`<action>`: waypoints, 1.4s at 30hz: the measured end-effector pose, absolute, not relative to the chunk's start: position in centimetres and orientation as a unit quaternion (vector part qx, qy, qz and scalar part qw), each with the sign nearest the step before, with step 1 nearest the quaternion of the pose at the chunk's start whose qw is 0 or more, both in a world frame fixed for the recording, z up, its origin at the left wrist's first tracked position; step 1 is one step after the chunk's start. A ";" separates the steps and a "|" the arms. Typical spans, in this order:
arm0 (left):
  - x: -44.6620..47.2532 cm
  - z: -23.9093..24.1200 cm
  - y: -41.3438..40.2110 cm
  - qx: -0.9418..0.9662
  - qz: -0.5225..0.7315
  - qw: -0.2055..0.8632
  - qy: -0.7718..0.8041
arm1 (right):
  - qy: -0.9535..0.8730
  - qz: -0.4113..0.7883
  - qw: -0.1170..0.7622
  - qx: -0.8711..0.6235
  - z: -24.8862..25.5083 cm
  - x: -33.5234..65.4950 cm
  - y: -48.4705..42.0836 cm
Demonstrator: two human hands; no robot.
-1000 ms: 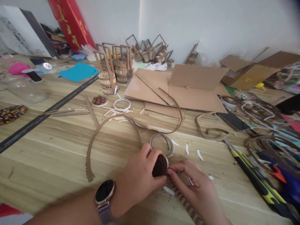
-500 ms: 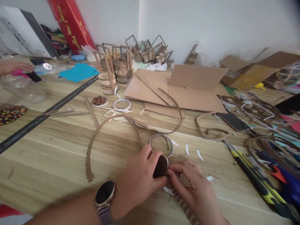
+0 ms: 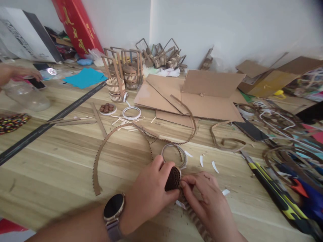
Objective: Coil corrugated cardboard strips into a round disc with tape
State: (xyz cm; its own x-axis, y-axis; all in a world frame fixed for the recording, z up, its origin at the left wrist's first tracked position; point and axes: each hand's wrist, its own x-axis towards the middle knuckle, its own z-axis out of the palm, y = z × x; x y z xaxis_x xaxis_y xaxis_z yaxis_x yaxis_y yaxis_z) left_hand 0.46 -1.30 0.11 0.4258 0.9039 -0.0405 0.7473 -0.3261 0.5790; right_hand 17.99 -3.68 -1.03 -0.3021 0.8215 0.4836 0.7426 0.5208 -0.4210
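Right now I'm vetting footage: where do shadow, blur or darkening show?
Head view: soft shadow on the table along the left forearm; head view: blurred brown strip beside the right hand; head view: dark top right corner.

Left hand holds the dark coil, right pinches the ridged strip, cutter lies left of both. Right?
Not the cutter: in the head view it lies right of both. The left hand holds the dark coil, the right hand pinches the ridged strip.
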 end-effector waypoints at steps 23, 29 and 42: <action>0.6 -0.2 -1.1 0.795 0.153 0.267 0.522 | -0.801 0.039 0.343 -0.489 -1.1 18.0 -4.0; 0.4 -0.4 -1.3 0.804 0.162 0.273 0.503 | -0.810 0.045 0.312 -0.494 -1.0 18.1 -3.9; 0.4 -0.1 -1.2 0.806 0.168 0.286 0.490 | -0.762 0.027 0.359 -0.538 -0.6 21.6 -2.1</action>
State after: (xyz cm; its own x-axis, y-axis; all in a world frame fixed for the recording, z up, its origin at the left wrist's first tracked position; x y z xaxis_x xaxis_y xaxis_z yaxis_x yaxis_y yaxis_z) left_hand 0.35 -1.20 -0.11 0.4629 0.8863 -0.0099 0.6949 -0.3560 0.6248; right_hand 21.59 -2.08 -0.59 -0.1633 0.8390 0.5190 0.8009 0.4199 -0.4269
